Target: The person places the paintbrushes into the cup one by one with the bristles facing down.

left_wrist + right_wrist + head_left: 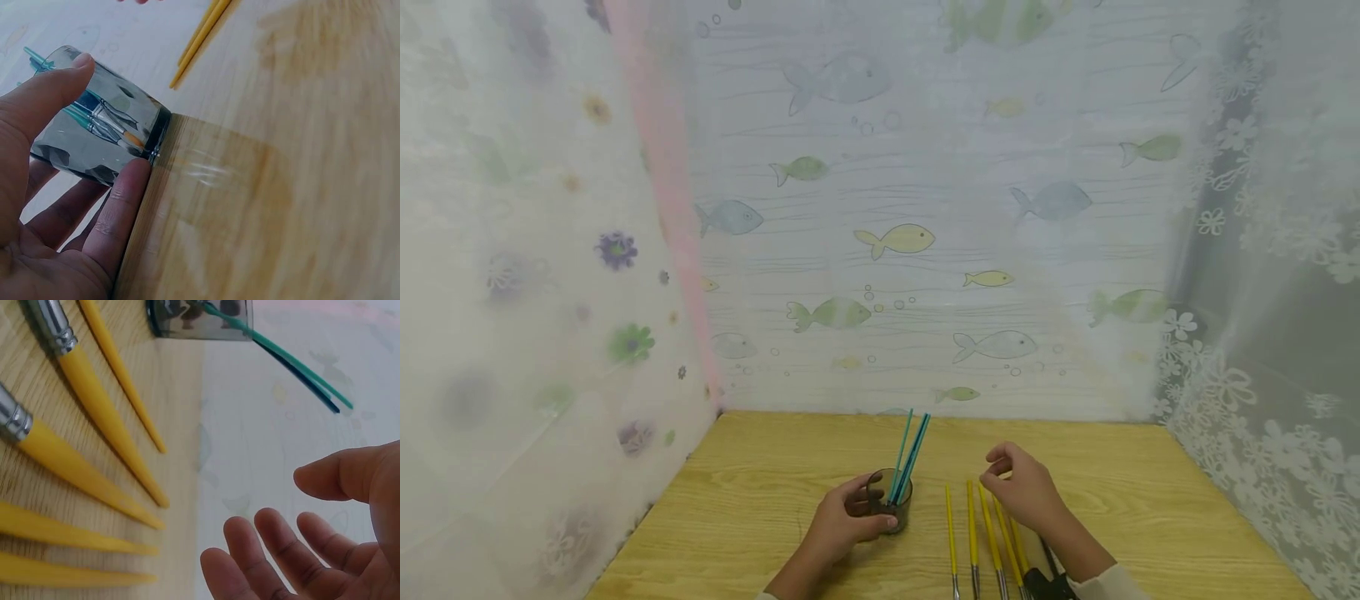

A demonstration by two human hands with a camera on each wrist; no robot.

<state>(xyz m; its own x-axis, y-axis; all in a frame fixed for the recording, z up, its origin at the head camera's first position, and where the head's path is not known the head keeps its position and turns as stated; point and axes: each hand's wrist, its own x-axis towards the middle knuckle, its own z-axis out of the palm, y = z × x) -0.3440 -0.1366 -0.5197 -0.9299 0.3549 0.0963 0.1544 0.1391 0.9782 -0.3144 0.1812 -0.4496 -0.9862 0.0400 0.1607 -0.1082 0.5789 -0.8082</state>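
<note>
A: What are the two hands doing?

B: The left hand (842, 527) is curling round a smoky glass (901, 515), its thumb pressing on the near side. The right hand (1028, 492) is holding nothing; its fingers are bending loosely, and the thumb is standing apart from them.

A: Which way are the yellow brushes (972, 525) lying from them?

B: They're lying between the glass and the right forearm, so the right hand is sitting nearer. Their long axes are running roughly away from the person and fanning slightly, handle tips pointing to the far side, metal collars pointing back. The right hand is hanging near those tips, seemingly without touching any.

A: And the glass?

B: It's standing upright on the wooden table (760, 483), left of the yellow row. Blue-green brushes (913, 457) are leaning rightward in it, bristles down.

A: How many are you counting?

B: One glass, five yellow brushes. I'm making out three blue-green handles, but two are overlapping, so I'm not swearing to that.

A: Beyond those?

B: A fish-printed curtain (925, 192) is hanging behind the table.
</note>
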